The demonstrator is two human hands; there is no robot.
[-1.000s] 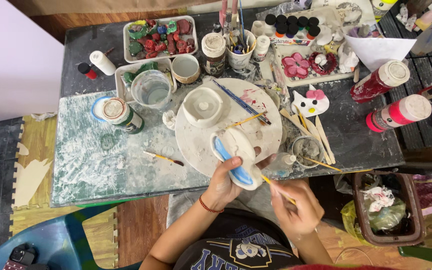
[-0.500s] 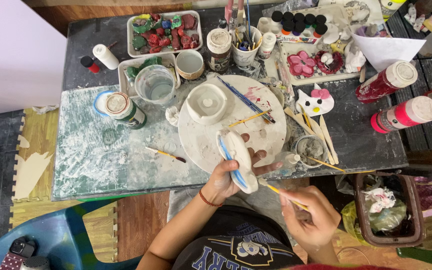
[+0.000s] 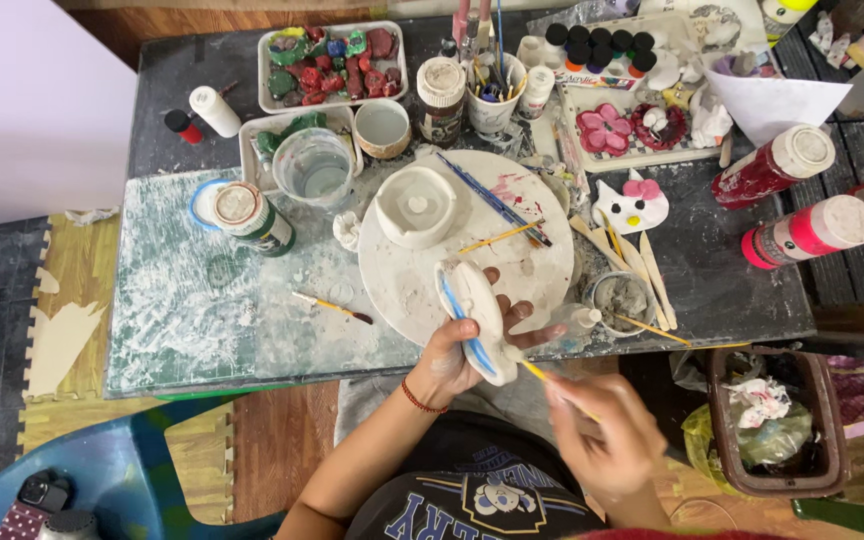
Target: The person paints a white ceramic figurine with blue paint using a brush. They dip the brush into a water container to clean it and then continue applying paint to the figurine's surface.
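Observation:
My left hand [image 3: 457, 352] holds a white plaster figure [image 3: 474, 312] with a blue-painted edge, tilted on its side over the near rim of a round white board [image 3: 542, 260]. My right hand [image 3: 607, 438], blurred, grips a thin yellow-handled paintbrush [image 3: 540, 374] whose tip touches the figure's lower edge. A red string circles my left wrist. A white square dish [image 3: 415, 205] and two loose brushes lie on the board.
The paint-stained table [image 3: 192, 310] carries a water cup [image 3: 314, 167], paint jars, a brush pot [image 3: 494, 100], trays of painted pieces [image 3: 332, 60], a white cat figure [image 3: 633, 205] and red and pink bottles [image 3: 797, 235]. A bin [image 3: 774, 425] stands at right, a blue chair [image 3: 112, 480] at left.
The white figure has turned more onto its edge and come slightly nearer me. My right hand has moved the brush tip up against its lower edge.

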